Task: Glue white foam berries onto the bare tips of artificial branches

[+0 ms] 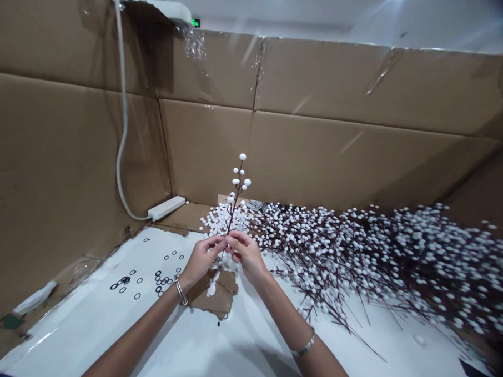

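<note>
Upright in front of me stands a dark brown artificial berry branch (pixel 235 204) with white berries along it. My left hand (pixel 204 256) pinches its lower stem with closed fingertips. From the other side, my right hand (pixel 245 252) also closes on the stem, its fingers touching those of the left. The exact grip point is partly hidden by the fingers. Just behind the branch lies a pile of loose white berries (pixel 217 218). Below the hands is a torn piece of cardboard (pixel 213 301) with a white scrap (pixel 213 284) on it.
Many white-berried branches (pixel 336 242) are heaped to the right, thin stems poking forward. Small black rings (pixel 158 281) lie scattered on the white table surface (pixel 104 326) at left. A white power strip (pixel 166 207) with its cable sits in the corner. Cardboard walls (pixel 320 130) enclose the table.
</note>
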Tool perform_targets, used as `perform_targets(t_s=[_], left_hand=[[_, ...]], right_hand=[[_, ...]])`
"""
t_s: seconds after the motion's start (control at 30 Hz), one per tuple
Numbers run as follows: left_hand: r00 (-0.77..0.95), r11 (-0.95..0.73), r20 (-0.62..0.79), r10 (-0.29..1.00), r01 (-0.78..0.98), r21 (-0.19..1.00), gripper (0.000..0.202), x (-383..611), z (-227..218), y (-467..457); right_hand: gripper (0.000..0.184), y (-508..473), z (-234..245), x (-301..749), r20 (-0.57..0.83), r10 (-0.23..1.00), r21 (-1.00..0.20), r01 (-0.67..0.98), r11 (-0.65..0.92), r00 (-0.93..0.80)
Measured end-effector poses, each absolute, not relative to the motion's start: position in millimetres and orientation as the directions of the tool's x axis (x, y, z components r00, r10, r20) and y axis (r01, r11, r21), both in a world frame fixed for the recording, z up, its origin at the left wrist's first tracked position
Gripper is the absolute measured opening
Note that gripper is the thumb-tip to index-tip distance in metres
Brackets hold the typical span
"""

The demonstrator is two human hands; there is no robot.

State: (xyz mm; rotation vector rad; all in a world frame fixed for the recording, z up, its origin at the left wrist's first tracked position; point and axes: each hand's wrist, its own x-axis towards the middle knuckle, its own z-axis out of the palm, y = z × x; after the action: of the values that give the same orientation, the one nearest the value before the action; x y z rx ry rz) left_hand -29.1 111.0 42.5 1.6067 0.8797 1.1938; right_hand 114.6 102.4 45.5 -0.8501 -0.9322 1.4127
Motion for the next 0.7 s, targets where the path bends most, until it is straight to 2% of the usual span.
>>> perform_targets(t_s=[0.27, 0.47, 0.7], left_hand=[[0.235, -0.299, 0.284, 0.929, 0.03, 0.954, 0.025, -33.9, 36.9, 113.9], [0.1, -0.307, 0.3, 0.949, 0.072, 0.949, 0.028, -53.9, 20.7, 131.6], [-0.001, -0.282, 0.284, 0.959, 0.094, 0.955, 0.034, -69.4, 5.9, 144.0]], right_hand=[[0.027, 105.9, 43.4, 116.0, 0.076, 0.995, -0.935, -0.351, 0.049, -0.065], [0.028, 119.4, 41.3, 138.5, 0.153, 0.985, -0.988, -0.011, 0.154, 0.081], [0.028, 127.9, 28.9, 152.6, 0.187, 0.981, -0.97, 0.167, 0.177, 0.049]])
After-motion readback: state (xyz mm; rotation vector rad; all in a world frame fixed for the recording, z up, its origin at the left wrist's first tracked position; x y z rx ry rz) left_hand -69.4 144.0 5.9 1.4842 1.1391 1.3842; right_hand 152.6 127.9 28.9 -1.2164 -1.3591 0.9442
